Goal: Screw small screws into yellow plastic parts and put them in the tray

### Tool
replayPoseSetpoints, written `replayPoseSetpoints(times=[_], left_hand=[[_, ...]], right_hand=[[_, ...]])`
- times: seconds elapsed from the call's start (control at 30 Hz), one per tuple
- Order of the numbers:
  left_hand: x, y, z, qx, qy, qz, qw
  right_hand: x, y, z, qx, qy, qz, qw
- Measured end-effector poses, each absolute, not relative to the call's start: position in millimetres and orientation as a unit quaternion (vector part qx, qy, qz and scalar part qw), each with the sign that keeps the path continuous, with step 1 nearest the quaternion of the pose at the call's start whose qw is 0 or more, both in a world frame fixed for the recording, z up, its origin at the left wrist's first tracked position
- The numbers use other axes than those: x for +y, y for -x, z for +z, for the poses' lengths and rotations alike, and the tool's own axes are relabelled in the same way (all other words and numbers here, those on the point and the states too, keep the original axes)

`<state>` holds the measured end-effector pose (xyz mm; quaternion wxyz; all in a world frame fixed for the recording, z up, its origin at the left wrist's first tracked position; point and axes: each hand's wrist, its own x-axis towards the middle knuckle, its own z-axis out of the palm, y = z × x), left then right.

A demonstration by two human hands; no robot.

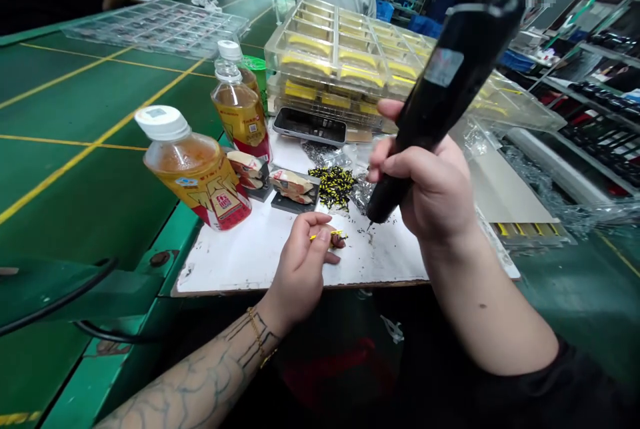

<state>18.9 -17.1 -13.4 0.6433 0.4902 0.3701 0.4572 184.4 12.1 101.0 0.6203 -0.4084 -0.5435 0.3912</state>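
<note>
My right hand (434,184) is wrapped round a black electric screwdriver (440,89), held tilted with its tip just above the white work board (250,252). My left hand (303,262) pinches a small yellow and black part (331,235) close to the screwdriver tip. Just beyond lies a pile of the same yellow and black parts (334,185), with tiny dark screws scattered on the board around the tip.
Two tea bottles (196,169) (240,104) stand at the left of the board, a phone (310,126) lies behind it. Stacked clear trays with yellow parts (345,59) sit at the back. Another clear tray (160,26) rests on the green belt. People work beyond.
</note>
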Motion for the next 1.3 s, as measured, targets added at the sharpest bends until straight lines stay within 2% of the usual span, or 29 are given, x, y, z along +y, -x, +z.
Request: replayPoseSetpoints(times=[0.17,0.43,0.6,0.8,0.93,1.3], left_hand=[[-17,-15,-13,0.349,-0.509,0.451,0.644],[-17,-14,-11,0.371,-0.544,0.418,0.626],[-17,-17,-9,0.388,-0.56,0.406,0.609],[-18,-19,-5,0.412,-0.573,0.4,0.585],[-19,-19,-5,0.412,-0.571,0.405,0.584],[-21,-19,-9,0.404,-0.594,0.41,0.562]], right_hand=[[28,-191,63,-0.512,0.394,0.352,0.677],[39,-184,50,-0.492,0.426,0.392,0.65],[27,-187,70,-0.502,0.338,0.433,0.668],[0,-185,107,-0.525,0.295,0.5,0.622],[-5,-183,107,-0.518,0.257,0.536,0.615],[-7,-182,107,-0.514,0.273,0.545,0.603]])
